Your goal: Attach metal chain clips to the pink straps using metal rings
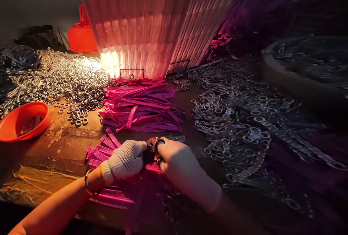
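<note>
My left hand [125, 159], in a pale dotted work glove, is closed with thumb and fingers pressed together. Right beside it, my right hand [182, 166], also in a pale glove, has its fingers curled. The fingertips of both meet at a small dark, reddish-brown patch, and what they pinch there is mostly hidden. Under and around the hands lie loose pink straps [111, 197] with stitched ends. Just beyond is a thick pile of similar pink straps [146, 101], one lying crosswise on top.
Metal rings [81, 101] heap at the left behind an orange bowl [40, 126] with small pieces inside. A red lamp [81, 37] glows beside a tall ribbed panel [136, 28]. Ringed metal chains [231, 119] cover the right, near a large basin [277, 68]. The wooden table [62, 144] is worn.
</note>
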Action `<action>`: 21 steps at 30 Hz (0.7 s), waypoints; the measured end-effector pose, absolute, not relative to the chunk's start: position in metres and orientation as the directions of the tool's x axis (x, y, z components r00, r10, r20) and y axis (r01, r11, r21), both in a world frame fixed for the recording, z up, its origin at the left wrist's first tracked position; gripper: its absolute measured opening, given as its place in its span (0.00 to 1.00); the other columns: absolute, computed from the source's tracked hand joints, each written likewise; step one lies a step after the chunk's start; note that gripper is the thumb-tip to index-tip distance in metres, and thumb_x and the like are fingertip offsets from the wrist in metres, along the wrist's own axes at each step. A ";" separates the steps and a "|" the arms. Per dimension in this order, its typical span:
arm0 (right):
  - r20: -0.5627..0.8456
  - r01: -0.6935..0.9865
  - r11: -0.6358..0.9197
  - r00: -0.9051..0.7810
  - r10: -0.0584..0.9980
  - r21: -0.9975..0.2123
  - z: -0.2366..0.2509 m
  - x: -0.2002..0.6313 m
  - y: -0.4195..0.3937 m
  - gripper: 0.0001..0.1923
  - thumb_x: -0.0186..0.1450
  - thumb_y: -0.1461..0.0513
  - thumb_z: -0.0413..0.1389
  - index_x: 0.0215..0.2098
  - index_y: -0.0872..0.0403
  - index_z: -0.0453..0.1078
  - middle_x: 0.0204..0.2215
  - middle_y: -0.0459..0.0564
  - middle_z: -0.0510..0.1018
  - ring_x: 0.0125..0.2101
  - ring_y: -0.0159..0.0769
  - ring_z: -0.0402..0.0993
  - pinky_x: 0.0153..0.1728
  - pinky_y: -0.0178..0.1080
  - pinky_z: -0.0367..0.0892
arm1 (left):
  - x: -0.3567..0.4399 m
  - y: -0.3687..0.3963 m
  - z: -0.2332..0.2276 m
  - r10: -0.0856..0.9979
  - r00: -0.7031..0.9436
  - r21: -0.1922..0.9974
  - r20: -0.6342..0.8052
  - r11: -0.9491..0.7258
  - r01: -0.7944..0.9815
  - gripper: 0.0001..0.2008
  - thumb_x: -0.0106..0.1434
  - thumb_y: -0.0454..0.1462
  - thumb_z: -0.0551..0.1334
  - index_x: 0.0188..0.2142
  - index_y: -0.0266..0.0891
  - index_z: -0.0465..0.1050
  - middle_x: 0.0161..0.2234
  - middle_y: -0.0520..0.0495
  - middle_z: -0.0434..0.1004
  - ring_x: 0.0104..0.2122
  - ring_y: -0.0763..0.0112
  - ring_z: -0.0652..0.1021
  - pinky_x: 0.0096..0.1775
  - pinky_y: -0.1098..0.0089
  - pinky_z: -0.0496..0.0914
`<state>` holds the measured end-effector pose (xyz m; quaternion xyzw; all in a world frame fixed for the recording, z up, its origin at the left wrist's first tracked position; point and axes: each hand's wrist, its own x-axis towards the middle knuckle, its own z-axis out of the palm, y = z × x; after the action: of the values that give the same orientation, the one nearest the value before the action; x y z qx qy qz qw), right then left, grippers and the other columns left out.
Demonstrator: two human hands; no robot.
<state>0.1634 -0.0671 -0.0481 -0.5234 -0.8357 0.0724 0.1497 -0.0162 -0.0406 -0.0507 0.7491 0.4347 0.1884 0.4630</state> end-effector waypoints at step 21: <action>-0.299 0.865 0.491 -0.498 0.814 -0.105 -0.039 0.157 -0.080 0.10 0.63 0.66 0.52 0.42 0.61 0.69 0.30 0.59 0.80 0.32 0.47 0.80 0.24 0.38 0.58 | -0.017 -0.048 -0.052 0.703 0.580 0.884 -0.411 0.153 0.442 0.13 0.61 0.43 0.59 0.27 0.35 0.71 0.19 0.54 0.67 0.19 0.78 0.63 0.22 0.76 0.56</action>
<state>0.1572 -0.0803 -0.0393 -0.4899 -0.8568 0.1213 -0.1053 -0.0168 -0.0483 -0.0515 0.6420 0.4460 0.1064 0.6145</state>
